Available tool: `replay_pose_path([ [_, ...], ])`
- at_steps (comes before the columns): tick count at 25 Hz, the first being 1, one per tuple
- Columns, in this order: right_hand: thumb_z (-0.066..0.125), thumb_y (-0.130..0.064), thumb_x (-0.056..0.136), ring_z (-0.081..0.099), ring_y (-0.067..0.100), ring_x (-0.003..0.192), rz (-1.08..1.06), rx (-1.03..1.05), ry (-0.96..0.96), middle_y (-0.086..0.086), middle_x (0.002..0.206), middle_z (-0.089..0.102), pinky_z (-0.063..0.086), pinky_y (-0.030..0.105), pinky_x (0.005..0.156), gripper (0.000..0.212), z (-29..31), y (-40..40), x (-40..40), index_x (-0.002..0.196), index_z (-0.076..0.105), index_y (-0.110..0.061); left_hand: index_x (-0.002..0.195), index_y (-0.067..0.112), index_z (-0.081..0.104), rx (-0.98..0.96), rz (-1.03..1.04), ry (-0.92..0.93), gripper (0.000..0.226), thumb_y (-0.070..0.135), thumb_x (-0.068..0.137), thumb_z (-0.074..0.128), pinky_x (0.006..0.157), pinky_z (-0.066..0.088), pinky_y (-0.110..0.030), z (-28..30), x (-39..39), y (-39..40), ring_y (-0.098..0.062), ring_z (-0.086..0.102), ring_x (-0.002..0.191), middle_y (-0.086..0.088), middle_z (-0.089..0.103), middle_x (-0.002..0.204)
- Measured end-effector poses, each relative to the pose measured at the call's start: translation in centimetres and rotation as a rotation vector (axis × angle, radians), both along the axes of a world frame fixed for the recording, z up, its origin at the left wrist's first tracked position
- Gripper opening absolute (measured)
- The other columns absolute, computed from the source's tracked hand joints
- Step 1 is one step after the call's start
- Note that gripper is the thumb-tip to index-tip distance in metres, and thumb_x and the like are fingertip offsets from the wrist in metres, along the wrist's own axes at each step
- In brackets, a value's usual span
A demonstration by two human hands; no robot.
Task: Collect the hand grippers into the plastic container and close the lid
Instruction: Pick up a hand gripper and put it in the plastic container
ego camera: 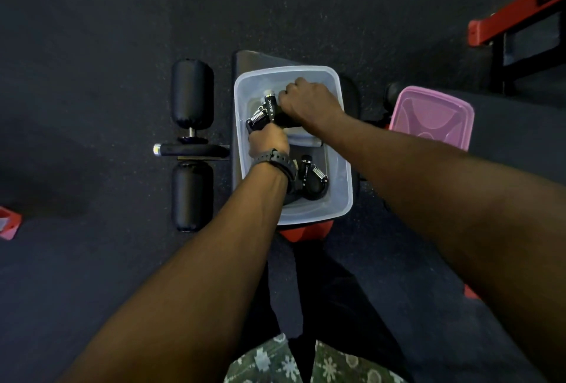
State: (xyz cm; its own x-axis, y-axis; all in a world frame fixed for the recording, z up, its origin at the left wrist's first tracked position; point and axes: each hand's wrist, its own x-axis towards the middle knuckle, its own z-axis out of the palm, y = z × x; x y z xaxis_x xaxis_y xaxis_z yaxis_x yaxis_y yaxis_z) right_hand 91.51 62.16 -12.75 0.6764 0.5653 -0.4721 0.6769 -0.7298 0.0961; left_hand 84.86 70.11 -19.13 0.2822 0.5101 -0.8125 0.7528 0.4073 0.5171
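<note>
A clear plastic container [343, 186] stands on a gym bench in front of me. Both hands reach inside it. My left hand [269, 144], with a dark watch at the wrist, is closed around one handle of a black hand gripper [266, 111] with a steel spring. My right hand [309, 100] grips the other handle of the same gripper at the container's far end. A second black hand gripper [312, 179] lies on the container's floor near my left wrist. The pink lid [435, 116] lies to the right of the container.
The bench has black foam leg rollers [191, 93] and a metal bar [190, 150] on its left. A red and black frame [517, 24] stands at the upper right. Dark rubber floor surrounds the bench. A small red object [9, 223] sits at the left edge.
</note>
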Motion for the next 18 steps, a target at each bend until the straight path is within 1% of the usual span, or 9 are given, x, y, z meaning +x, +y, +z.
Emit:
replay_pose_path([
  [3, 0.04, -0.009, 0.102, 0.055, 0.038, 0.119, -0.039, 0.017, 0.035, 0.022, 0.128, 0.059, 0.048, 0.048, 0.084, 0.031, 0.3, -0.4, -0.3, 0.129, 0.053, 0.001, 0.104, -0.002, 0.067, -0.042, -0.012, -0.006, 0.045, 0.012, 0.064, 0.053, 0.083, 0.056, -0.051, 4.3, -0.1, 0.5, -0.039, 0.066, 0.093, -0.021, 0.068, 0.102],
  [6, 0.048, -0.009, 0.097, 0.058, 0.04, 0.116, -0.084, 0.058, 0.133, 0.022, 0.126, 0.06, 0.049, 0.046, 0.084, 0.032, 1.1, -1.1, -0.6, 0.129, 0.055, -0.003, 0.12, -0.011, 0.057, -0.109, -0.081, -0.058, 0.036, 0.011, 0.096, 0.041, 0.093, 0.05, -0.048, 6.6, -0.8, 0.9, -0.024, 0.048, 0.097, -0.013, 0.051, 0.095],
  [7, 0.051, -0.01, 0.095, 0.06, 0.04, 0.114, -0.133, 0.091, 0.156, 0.022, 0.125, 0.06, 0.049, 0.044, 0.082, 0.034, 1.3, -1.5, -0.8, 0.129, 0.056, -0.005, 0.11, -0.008, 0.061, -0.133, -0.058, -0.049, 0.034, 0.013, 0.098, 0.038, 0.09, 0.048, -0.047, 7.0, -0.9, 1.0, -0.024, 0.046, 0.097, -0.01, 0.05, 0.092],
  [9, 0.057, -0.016, 0.093, 0.061, 0.04, 0.112, -0.3, 0.188, 0.179, 0.021, 0.126, 0.06, 0.049, 0.041, 0.082, 0.036, 1.8, -2.2, -1.0, 0.129, 0.058, -0.01, 0.082, 0.012, 0.059, -0.148, -0.072, -0.012, 0.025, 0.02, 0.097, 0.04, 0.08, 0.046, -0.04, 8.3, -0.9, 1.6, -0.026, 0.05, 0.094, -0.006, 0.052, 0.095],
  [10, 0.057, -0.017, 0.093, 0.062, 0.04, 0.112, -0.419, 0.277, 0.182, 0.02, 0.126, 0.061, 0.051, 0.041, 0.085, 0.037, 2.2, -2.6, -1.2, 0.129, 0.06, -0.011, 0.08, 0.015, 0.057, -0.174, -0.115, -0.005, 0.023, 0.024, 0.096, 0.043, 0.075, 0.045, -0.034, 8.9, -0.8, 1.9, -0.026, 0.052, 0.088, -0.006, 0.054, 0.096],
  [13, 0.062, -0.023, 0.092, 0.068, 0.027, 0.102, -0.859, 0.695, 0.176, 0.01, 0.114, 0.072, 0.055, 0.036, 0.088, 0.025, 4.2, -3.5, -2.6, 0.114, 0.071, -0.014, 0.107, 0.012, 0.062, -0.224, -0.22, -0.087, 0.03, 0.036, 0.098, 0.046, 0.059, 0.042, -0.026, 11.3, -1.0, 2.6, -0.02, 0.051, 0.068, -0.003, 0.054, 0.082],
  [14, 0.063, -0.028, 0.092, 0.069, 0.023, 0.096, -1.003, 0.802, 0.197, 0.007, 0.106, 0.074, 0.054, 0.034, 0.086, 0.021, 4.8, -3.9, -3.4, 0.105, 0.073, -0.015, 0.112, 0.012, 0.063, -0.19, -0.261, -0.155, 0.038, 0.042, 0.098, 0.045, 0.063, 0.044, -0.027, 12.3, -1.1, 2.7, -0.019, 0.054, 0.07, -0.002, 0.056, 0.081],
  [16, 0.062, -0.047, 0.088, 0.067, 0.023, 0.087, -1.248, 0.905, 0.291, 0.006, 0.094, 0.074, 0.054, 0.041, 0.085, 0.032, 5.6, -4.5, -5.9, 0.09, 0.072, -0.018, 0.098, 0.019, 0.069, -0.059, -0.437, -0.287, 0.047, 0.059, 0.087, 0.046, 0.087, 0.053, -0.038, 13.4, -1.9, 3.0, -0.029, 0.066, 0.094, -0.008, 0.068, 0.098],
  [18, 0.053, -0.065, 0.085, 0.063, 0.024, 0.088, -1.456, 0.961, 0.476, 0.009, 0.098, 0.071, 0.052, 0.048, 0.087, 0.052, 6.2, -4.3, -8.8, 0.094, 0.071, -0.017, 0.093, 0.021, 0.07, -0.008, -0.549, -0.281, 0.052, 0.066, 0.081, 0.047, 0.106, 0.045, -0.05, 13.6, -3.5, 3.1, -0.035, 0.062, 0.117, -0.017, 0.068, 0.122],
])
